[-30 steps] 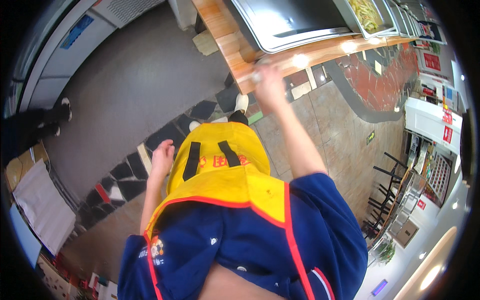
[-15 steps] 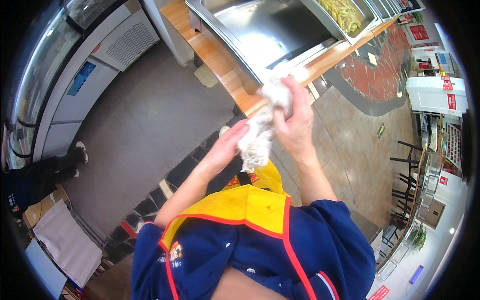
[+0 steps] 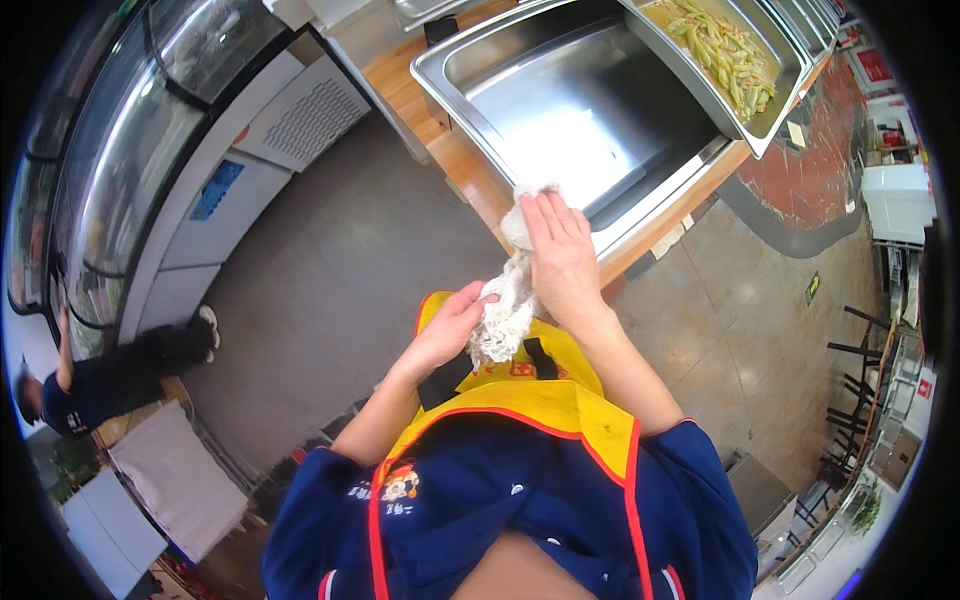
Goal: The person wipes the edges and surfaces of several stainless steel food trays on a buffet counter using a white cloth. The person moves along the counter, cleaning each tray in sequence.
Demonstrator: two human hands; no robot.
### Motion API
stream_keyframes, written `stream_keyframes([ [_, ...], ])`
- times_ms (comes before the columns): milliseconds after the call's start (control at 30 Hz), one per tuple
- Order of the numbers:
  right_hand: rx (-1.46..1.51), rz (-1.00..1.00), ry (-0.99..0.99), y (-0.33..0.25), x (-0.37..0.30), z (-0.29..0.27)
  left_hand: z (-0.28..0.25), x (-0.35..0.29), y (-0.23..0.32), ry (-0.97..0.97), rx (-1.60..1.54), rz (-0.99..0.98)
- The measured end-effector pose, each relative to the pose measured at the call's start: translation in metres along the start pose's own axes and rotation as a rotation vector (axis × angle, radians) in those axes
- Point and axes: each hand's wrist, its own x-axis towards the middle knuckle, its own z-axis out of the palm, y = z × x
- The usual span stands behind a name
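Bunched between left grip point(image 3: 450, 330) and right grip point(image 3: 566, 265), a white cloth point(image 3: 506, 315), well out in front of the body. Clamped at the near, frayed part by the left grip, from the left side, thumb on top; closed on at the far, rolled end by the right grip, from the right, fingers close together, thumb hidden. Counted: two hands, one cloth, one wooden tabletop point(image 3: 398, 78), one large steel basin point(image 3: 590, 100), one yellow apron point(image 3: 578, 408) with red edging, just near of the cloth. Just far of the rolled end, the near corner of both basin and tabletop, close in the way; impossible to tell touch from gap there. Farther right, one steel tray point(image 3: 753, 140) of green strips point(image 3: 730, 60), too many and too overlapped to count, with more trays point(image 3: 803, 22) beyond, partly cut off. Well to the left, one other person point(image 3: 110, 382) in dark clothes, beside a glass display case point(image 3: 110, 150). Near left, a pale covered box point(image 3: 180, 480). Far over to the right, dark-legged seats point(image 3: 860, 400), too tangled for a sure count.
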Motion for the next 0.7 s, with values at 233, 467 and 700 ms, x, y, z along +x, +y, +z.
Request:
stream_keyframes([
  [233,-0.001,-0.075,0.072,-0.017,0.104,0.050,-0.055,0.017,0.066,0.183,0.017,-0.046],
  [467,-0.010,-0.036,0.115,-0.021,0.203,0.108,-0.133,0.072,0.132,0.194,0.025,0.026],
  [700,-0.070,-0.083,-0.040,-0.053,0.211,0.118,-0.157,0.072,0.155,0.243,0.068,-0.065],
])
